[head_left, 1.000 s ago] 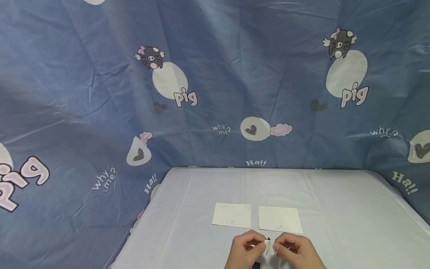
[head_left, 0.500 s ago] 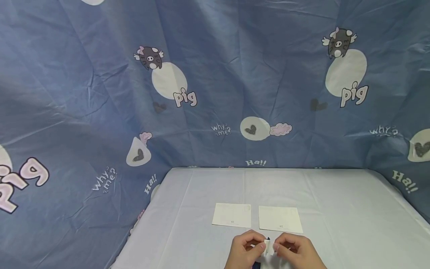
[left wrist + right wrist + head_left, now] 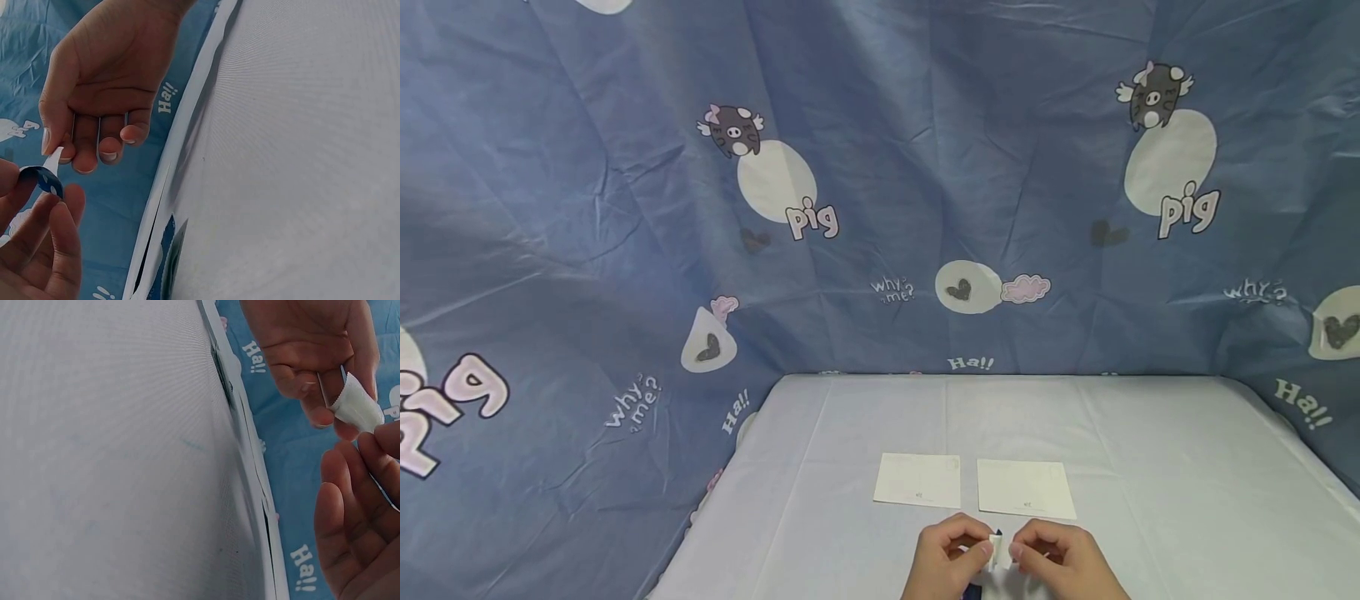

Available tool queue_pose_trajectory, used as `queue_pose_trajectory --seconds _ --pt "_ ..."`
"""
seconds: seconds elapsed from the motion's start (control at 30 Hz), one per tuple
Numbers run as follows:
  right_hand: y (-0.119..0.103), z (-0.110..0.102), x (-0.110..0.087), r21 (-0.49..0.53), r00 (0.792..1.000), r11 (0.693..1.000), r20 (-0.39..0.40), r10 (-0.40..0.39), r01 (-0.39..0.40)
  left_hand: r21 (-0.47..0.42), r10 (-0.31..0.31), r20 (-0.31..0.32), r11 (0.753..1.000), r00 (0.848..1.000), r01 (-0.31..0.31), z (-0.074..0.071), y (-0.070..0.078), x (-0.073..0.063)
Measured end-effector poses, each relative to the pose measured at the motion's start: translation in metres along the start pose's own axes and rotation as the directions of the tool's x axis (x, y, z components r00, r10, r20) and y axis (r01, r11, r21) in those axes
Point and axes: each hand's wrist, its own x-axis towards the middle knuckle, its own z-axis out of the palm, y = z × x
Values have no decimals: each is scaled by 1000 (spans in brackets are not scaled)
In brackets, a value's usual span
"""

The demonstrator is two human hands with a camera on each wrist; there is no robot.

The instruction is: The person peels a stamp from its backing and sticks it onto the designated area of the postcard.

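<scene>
My left hand (image 3: 951,554) and right hand (image 3: 1063,557) meet low in the head view, thumbs facing each other. Between them is a small packet (image 3: 996,546), white with a dark tip. The left fingers and thumb pinch it. The right wrist view shows the packet's white face (image 3: 359,406) and its zigzag-cut edge, with right fingertips (image 3: 369,447) at its lower corner. In the left wrist view its other face is a curled, shiny blue strip (image 3: 50,181); a white end points up to the right thumb and forefinger, which pinch it. Its contents are hidden.
Two pale cards (image 3: 917,480) (image 3: 1026,488) lie side by side beyond the hands on a white-covered table (image 3: 820,533). A dark blue item (image 3: 973,592) shows below the left hand at the frame's bottom edge. A blue patterned cloth (image 3: 850,167) hangs behind and at the sides.
</scene>
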Motion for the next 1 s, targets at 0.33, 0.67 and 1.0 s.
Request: queue_pose_trajectory --seconds 0.33,0.67,1.0 --pt "1 0 0 -10 1000 1000 0 10 -10 13 -1 1 1000 1000 1 0 -2 0" --pt "0 -1 -1 -19 1000 999 2 27 -27 20 -23 -5 1000 1000 23 0 -2 -1" --pt "-2 -2 -1 -35 999 998 -17 43 -43 75 -21 -53 997 998 25 -4 -3 1"
